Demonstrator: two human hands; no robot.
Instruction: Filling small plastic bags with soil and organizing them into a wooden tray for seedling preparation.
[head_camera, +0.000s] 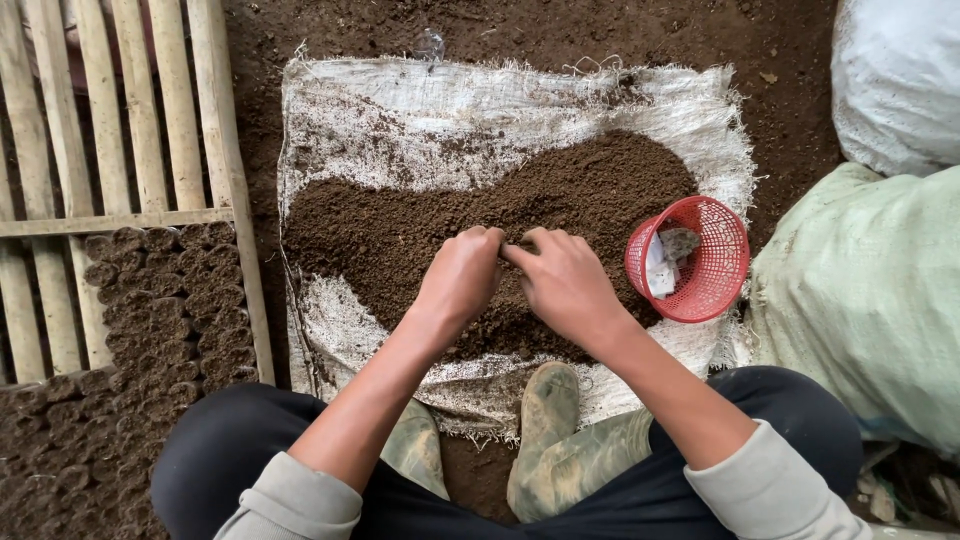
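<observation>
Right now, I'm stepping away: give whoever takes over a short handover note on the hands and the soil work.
Left hand and right hand: fingertips together over the soil pile, curled on something too small to tell.
Soil pile lies on the white woven sack.
Red basket sits right of the pile, holding pale scraps.
Done: many filled soil pots are packed at the left, beside the wooden slats.
Left: plenty of loose soil remains.
</observation>
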